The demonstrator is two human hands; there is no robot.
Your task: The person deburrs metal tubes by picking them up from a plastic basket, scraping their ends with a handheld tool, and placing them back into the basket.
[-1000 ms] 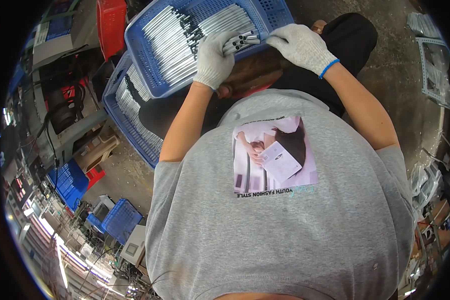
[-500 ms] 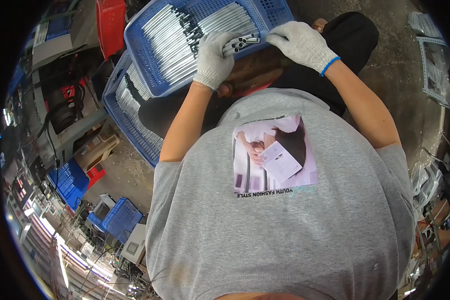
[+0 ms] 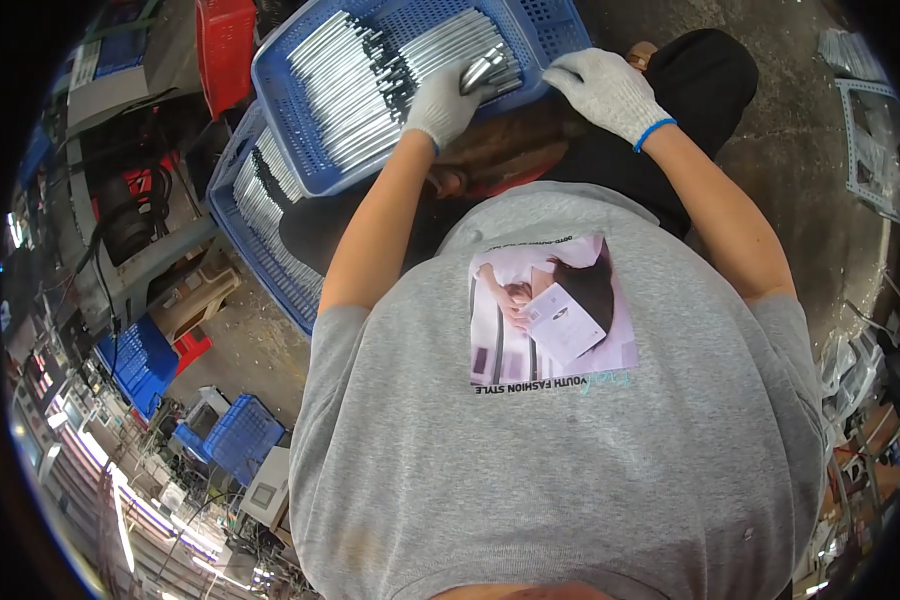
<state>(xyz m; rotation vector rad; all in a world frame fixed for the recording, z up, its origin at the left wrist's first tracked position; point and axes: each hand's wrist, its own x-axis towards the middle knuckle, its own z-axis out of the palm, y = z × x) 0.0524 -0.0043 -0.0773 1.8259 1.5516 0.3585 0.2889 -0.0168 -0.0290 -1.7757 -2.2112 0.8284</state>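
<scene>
My left hand [image 3: 442, 105], in a white knitted glove, is closed around a small bunch of short shiny metal tubes [image 3: 485, 68], tilted over the right part of the upper blue basket [image 3: 315, 180]. Rows of similar silvery tubes [image 3: 342, 95] with dark ends lie in that basket. My right hand [image 3: 610, 95], in a white glove with a blue cuff, is beside the basket's right edge. Its fingers are pressed together, and whatever they may hold is too small or hidden to make out.
Under the upper basket, a second blue basket [image 3: 238, 215] holds more tubes. A red crate [image 3: 223, 55] is at the upper left, near machinery. My dark-trousered leg [image 3: 705, 90] is at the right; a blue-edged crate [image 3: 885, 150] with plastic bags stands at the far right.
My left hand has turned and moved slightly up and right over the basket with the tubes, whose open ends no longer face the camera. My right hand has barely moved.
</scene>
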